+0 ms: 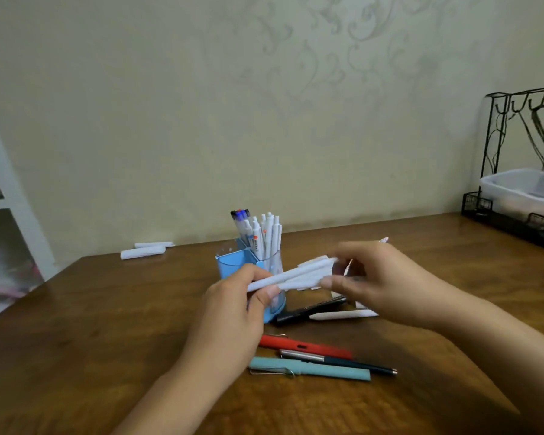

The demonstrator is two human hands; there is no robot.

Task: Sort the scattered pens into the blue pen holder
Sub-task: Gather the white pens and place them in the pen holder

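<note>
both forearms reach in from the bottom edge over the wooden table [107, 309]. left hand [233, 315] and right hand [380, 284] hold one bundle of white pens [296, 276] between them, the left pinching its 8 o'clock end with thumb and fingers, the right closed around its 2 o'clock end. the bundle hangs just in front of the blue pen holder [233, 265], which stands at the table's middle and already has upright white pens [266, 237] and a few dark-capped ones in it. at 6 o'clock from the holder lie a red pen [305, 345], a dark pen with silver cap [336, 361] and a teal pen [311, 368], side by side. a black pen [308, 310] and a white pen [343, 315] lie under the right hand. at 10 o'clock, by the wall, lie two white rolls [143, 251]. a black wire rack [515, 199] stands at 2 o'clock.
</note>
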